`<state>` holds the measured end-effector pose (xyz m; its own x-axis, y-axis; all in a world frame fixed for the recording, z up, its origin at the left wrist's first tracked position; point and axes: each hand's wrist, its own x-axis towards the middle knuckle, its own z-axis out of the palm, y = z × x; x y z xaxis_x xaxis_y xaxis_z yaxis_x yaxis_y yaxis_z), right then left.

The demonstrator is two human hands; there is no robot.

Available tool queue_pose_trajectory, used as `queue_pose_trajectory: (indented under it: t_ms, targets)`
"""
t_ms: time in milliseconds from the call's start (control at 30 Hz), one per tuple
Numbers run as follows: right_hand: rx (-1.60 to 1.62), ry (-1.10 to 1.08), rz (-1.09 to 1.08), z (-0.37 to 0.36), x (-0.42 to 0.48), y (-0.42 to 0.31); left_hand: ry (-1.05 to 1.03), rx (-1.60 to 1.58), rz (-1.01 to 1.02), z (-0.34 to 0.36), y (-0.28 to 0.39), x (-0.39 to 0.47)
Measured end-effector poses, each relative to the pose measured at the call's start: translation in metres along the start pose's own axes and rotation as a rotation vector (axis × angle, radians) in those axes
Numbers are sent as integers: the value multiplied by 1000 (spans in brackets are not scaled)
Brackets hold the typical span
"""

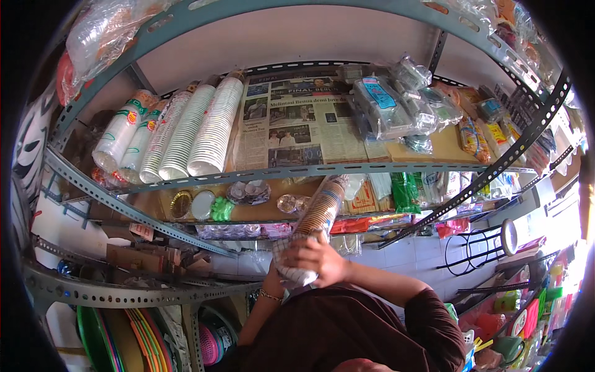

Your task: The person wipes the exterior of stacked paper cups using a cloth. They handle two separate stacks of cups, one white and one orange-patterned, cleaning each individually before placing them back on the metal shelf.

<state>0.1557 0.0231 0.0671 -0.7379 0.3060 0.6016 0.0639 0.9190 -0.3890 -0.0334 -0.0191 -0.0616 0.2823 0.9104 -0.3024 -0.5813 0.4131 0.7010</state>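
Note:
A long plastic-wrapped stack of brown-patterned paper cups (320,207) slants up from my body towards the lower shelf. My right hand (318,261) curls over its near end, pressing a white checked cloth (284,253) against the wrapping. Under that end, my left hand (274,278) grips the stack from the left; its fingers are largely hidden by the cloth and the stack. The stack's far end reaches the front edge of the upper shelf (288,176).
On the upper shelf lie wrapped stacks of white cups (216,125), newspaper (297,121) and packs of clear plastic containers (386,107). Foil cups (248,191) and green packs (406,193) occupy the shelf below. A perforated metal post (488,172) slants at right, near a stool (483,246).

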Motion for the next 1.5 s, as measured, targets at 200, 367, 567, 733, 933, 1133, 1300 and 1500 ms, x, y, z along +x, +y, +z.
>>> queue_pose_trajectory:
  t_ms: [200,367,567,733,933,1133,1300,1500]
  targets:
    - [-187,304,582,0,-8,62,-400,-780,-422,36,30,-1]
    - [-32,26,252,-2,-4,-1,-106,-669,-301,43,44,-13]
    - [88,213,96,-13,-15,7,-75,-146,-181,63,74,-1]
    - [82,552,429,-12,-21,22,-146,-299,-64,80,89,10]
    - [202,617,585,-7,-15,16,-258,-862,-143,93,40,23]
    - [56,142,228,-14,-20,-8,-284,-849,-299,69,33,30]
    - [-180,-190,31,-19,-11,-9,-341,-736,-338,64,36,33]
    - [19,23,80,-26,6,11,-308,-700,-282,64,42,37]
